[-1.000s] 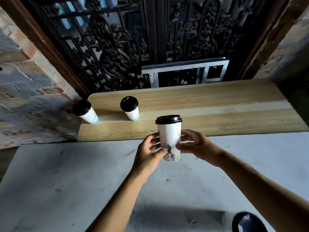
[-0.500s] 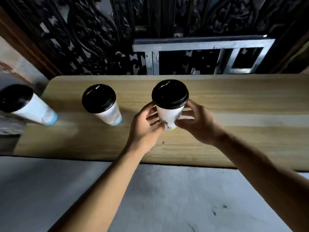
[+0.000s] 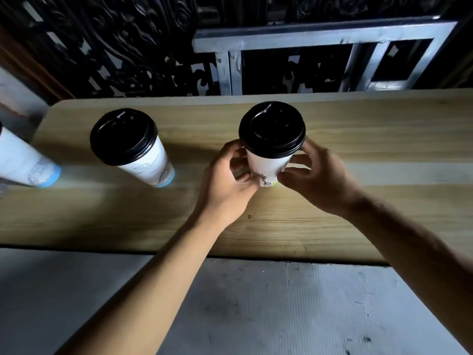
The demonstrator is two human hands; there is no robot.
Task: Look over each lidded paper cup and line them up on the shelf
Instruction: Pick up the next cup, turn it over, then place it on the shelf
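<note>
Pale wooden shelf [image 3: 358, 139] before dark ornate metal grille [image 3: 115, 47]; left hand [image 3: 225, 185] and right hand [image 3: 317, 180] both grip white paper cup with black plastic lid [image 3: 271, 149] over shelf, base hidden. Two more lidded white cups, blue-based, nearer [image 3: 133, 147] and farther [image 3: 23, 162], stand left.

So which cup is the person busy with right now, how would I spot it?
Find the long wooden shelf in front of the dark ornate grille. Three white paper cups with black lids are there; it is the rightmost cup, gripped low down by the left hand and the right hand. Its base shows a yellow-green edge, while the middle cup and the far-left cup have blue ones.
</note>
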